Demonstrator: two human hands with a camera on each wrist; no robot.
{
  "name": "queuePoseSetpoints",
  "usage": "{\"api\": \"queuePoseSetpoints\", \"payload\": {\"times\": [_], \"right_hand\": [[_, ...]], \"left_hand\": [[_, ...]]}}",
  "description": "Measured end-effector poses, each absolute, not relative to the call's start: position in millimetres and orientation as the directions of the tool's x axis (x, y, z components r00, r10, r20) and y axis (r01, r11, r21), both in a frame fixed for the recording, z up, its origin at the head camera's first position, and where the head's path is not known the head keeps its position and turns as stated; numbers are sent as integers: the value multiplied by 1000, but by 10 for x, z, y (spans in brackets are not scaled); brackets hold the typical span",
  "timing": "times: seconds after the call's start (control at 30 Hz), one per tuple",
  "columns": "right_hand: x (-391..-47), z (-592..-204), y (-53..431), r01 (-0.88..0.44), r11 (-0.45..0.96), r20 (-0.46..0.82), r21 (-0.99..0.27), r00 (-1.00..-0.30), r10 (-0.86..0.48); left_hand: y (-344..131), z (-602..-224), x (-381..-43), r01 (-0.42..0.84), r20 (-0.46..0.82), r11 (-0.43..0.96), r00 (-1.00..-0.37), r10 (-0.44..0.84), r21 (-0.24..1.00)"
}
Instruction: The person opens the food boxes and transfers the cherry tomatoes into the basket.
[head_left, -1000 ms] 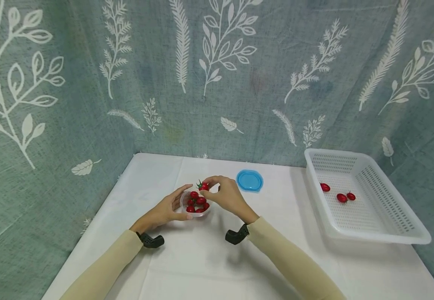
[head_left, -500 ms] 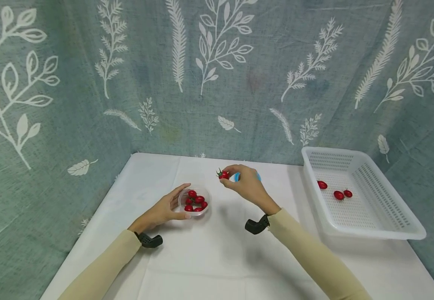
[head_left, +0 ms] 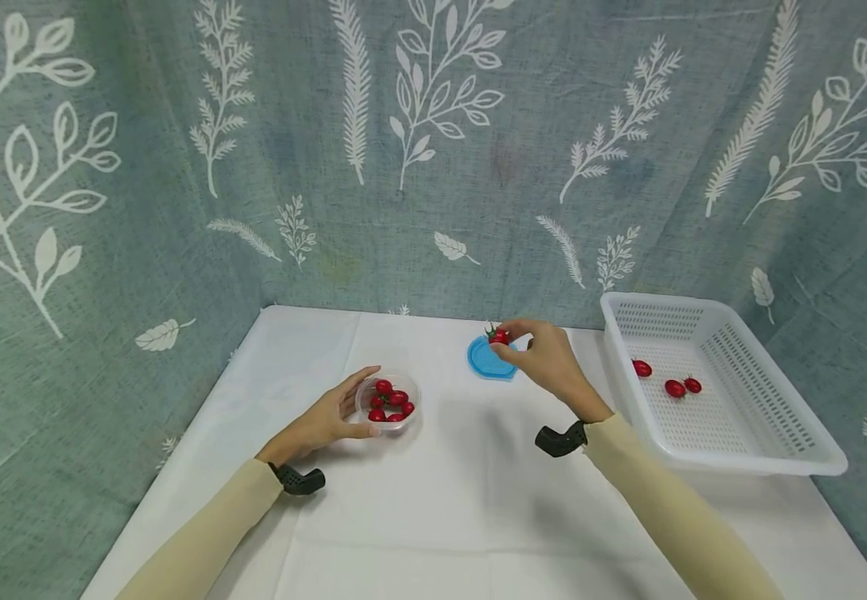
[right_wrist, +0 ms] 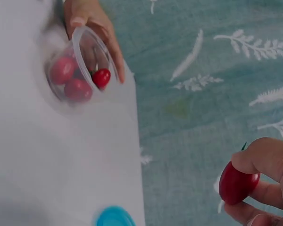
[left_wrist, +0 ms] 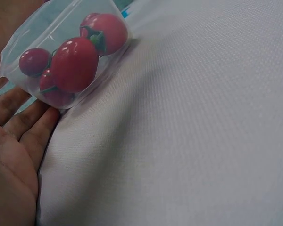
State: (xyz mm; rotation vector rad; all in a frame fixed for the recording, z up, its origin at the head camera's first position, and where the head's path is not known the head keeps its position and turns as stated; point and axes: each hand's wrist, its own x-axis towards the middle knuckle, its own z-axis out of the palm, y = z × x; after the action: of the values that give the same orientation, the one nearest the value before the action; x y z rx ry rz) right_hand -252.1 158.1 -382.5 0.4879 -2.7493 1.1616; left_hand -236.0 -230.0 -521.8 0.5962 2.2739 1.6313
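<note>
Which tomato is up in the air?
The tomato pinched in the right hand; the others lie in the tub or the basket.

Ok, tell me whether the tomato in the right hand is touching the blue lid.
Apart. The right wrist view shows it: the tomato pinched in the right hand stands clear of the blue lid, with patterned fabric visible between them.

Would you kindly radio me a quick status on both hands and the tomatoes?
Right hand pinching one tomato, clear of the table. Left hand around clear tub, several tomatoes inside. Nothing seen between right hand and white basket.
</note>
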Motion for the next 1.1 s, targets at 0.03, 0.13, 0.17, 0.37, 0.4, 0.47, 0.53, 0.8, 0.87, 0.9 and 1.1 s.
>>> {"api": "queuePoseSetpoints", "payload": {"times": [0.03, 0.13, 0.17, 0.37, 0.4, 0.47, 0.53, 0.8, 0.87, 0.9, 1.1], "right_hand": [[-2525, -3816, 1632, -337, 663, 235, -668, -941, -242], [-2545, -3805, 1790, -333, 690, 246, -642, -943, -225], [-2548, -3802, 1841, -327, 697, 248, -638, -944, -217], [-2526, -3744, 2142, -243, 709, 193, -662, -969, -153], [-2523, -3731, 2192, -225, 709, 178, -669, -974, -141], [-2511, -3706, 2288, -182, 705, 142, -686, -983, -115], [-2507, -3691, 2384, -146, 707, 115, -692, -989, -93], [-2476, -3657, 2710, -36, 674, 7, -738, -999, -45], [-2472, -3665, 2775, -28, 684, 5, -729, -999, -35], [-2469, -3671, 2805, -27, 688, 9, -725, -1000, -30], [-2453, -3728, 2998, -1, 697, 6, -717, -1000, 4]], "left_hand": [[-2297, -5217, -2364, 170, 15, 279, -875, 483, 945], [-2293, -5219, -2374, 176, 17, 284, -874, 485, 942], [-2291, -5221, -2376, 176, 17, 284, -874, 485, 943], [-2288, -5225, -2382, 169, 15, 272, -873, 488, 947], [-2288, -5223, -2381, 166, 14, 270, -873, 488, 948], [-2287, -5220, -2380, 163, 11, 271, -874, 486, 949], [-2287, -5217, -2380, 165, 11, 276, -874, 487, 947], [-2288, -5196, -2392, 169, 12, 282, -875, 483, 944], [-2292, -5202, -2395, 174, 16, 280, -874, 486, 944], [-2294, -5200, -2391, 173, 16, 280, -874, 486, 944], [-2299, -5197, -2360, 177, 14, 295, -875, 483, 939]]}}
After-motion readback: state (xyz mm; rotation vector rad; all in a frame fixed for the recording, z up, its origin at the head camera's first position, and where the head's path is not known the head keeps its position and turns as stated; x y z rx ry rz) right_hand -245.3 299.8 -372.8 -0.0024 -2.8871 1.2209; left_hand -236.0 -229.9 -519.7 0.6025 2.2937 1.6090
